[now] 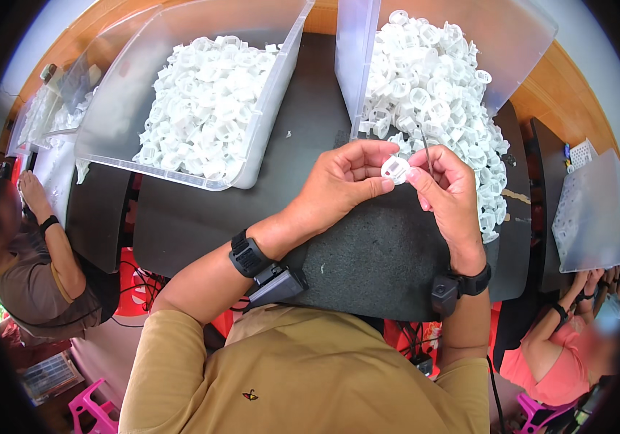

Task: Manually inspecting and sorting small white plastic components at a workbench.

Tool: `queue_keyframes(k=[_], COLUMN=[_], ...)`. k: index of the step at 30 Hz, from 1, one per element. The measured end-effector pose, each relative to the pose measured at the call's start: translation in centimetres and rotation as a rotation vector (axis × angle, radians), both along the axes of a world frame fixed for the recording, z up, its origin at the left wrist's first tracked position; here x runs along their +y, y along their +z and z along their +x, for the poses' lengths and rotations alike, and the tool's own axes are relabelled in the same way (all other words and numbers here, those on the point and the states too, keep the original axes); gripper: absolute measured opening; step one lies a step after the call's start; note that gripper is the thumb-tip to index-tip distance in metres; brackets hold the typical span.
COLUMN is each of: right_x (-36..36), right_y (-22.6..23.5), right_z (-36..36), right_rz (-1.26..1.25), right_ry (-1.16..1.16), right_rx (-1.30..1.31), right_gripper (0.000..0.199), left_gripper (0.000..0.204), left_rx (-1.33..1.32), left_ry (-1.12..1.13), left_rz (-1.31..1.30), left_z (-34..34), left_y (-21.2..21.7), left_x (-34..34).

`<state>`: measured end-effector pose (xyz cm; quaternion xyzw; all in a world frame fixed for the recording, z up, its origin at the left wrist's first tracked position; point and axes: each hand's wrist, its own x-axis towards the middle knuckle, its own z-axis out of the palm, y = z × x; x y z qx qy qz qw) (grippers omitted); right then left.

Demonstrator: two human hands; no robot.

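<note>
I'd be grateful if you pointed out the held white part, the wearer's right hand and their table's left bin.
White part (397, 171): head view, its round face.
Right hand (452, 194): head view, near the thumb's base.
Bin (126, 87): head view, bare left wall.

Table (375, 278): charcoal-black, by my feed.
Bin (262, 141), on table's left: translucent greyish white.
Small parts (433, 83), on table's right: plain white.
Held disc (395, 168), above table: white.
Thin tool (427, 148), above table: grey.
Shirt (310, 362), near side of table: tan; I note a dark, red and yellow emblem (250, 395).
Wristband (250, 254), above table: black.
Stool (90, 406), left of table: pink.
Co-worker's top (556, 370), right of table: coral.
</note>
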<state>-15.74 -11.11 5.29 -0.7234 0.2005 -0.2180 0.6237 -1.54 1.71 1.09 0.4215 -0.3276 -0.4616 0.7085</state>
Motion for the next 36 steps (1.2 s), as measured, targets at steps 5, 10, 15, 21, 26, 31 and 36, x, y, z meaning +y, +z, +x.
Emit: queue_keyframes(k=[5, 10, 15, 21, 26, 31, 36], right_x=[-0.1, -0.1, 0.0, 0.2, 0.0, -0.1, 0.0], right_y=[0.1, 0.7, 0.3, -0.3, -0.6, -0.6, -0.3], right_z=[0.0, 0.0, 0.2, 0.5, 0.5, 0.5, 0.5], right_rz=[0.156, 0.090, 0.180, 0.313, 0.166, 0.194, 0.152], right_ry=[0.059, 0.077, 0.091, 0.064, 0.082, 0.059, 0.073], right_rx=[0.019, 0.052, 0.097, 0.042, 0.067, 0.038, 0.063], right_gripper=[0.013, 0.014, 0.011, 0.013, 0.013, 0.014, 0.014], left_gripper=[0.041, 0.037, 0.037, 0.033, 0.033, 0.033, 0.034], left_rx=[0.038, -0.066, -0.066, -0.135, -0.050, -0.065, -0.060], left_ry=[0.012, -0.117, -0.068, 0.021, -0.064, -0.049, -0.033], left_rz=[0.012, 0.066, 0.051, -0.047, 0.071, 0.040, -0.015], left_z=[0.6, 1.5, 0.9, 0.1, 1.2, 0.4, 0.7], left_y=[0.5, 1.3, 0.7, -0.2, 0.4, 0.4, -0.5], left_x=[0.1, 0.3, 0.1, -0.4, 0.1, -0.1, -0.3])
